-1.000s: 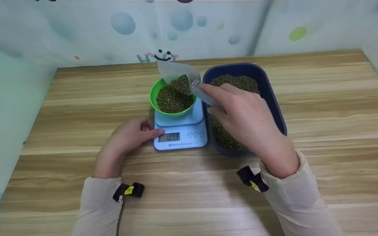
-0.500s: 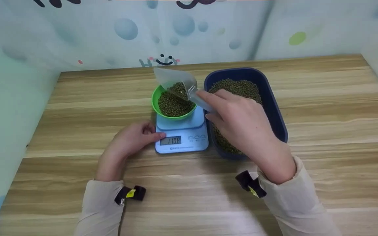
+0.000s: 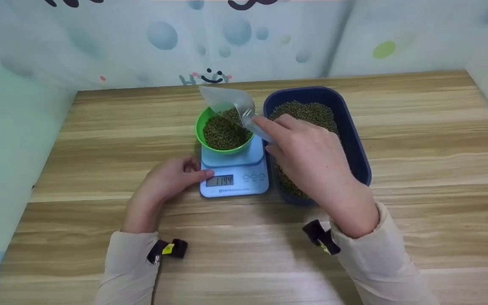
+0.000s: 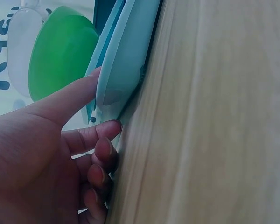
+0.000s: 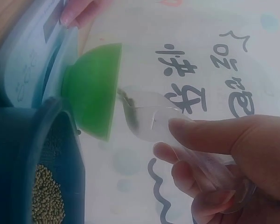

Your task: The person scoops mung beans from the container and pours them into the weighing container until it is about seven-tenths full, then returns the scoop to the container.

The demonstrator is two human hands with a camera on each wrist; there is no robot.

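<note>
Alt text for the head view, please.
A right hand holds a clear scoop tilted over a green bowl of small brownish grains, set on a light blue digital scale that the left hand touches at its left edge. A navy tub of more grains stands to the scale's right on a wooden table.

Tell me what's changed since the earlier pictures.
Grains have slid from the scoop into the green bowl, leaving less in the scoop, and the reading on the display has climbed. Nothing was gripped or released: the right hand still holds the scoop, the left hand the scale. The tub stayed put.
</note>
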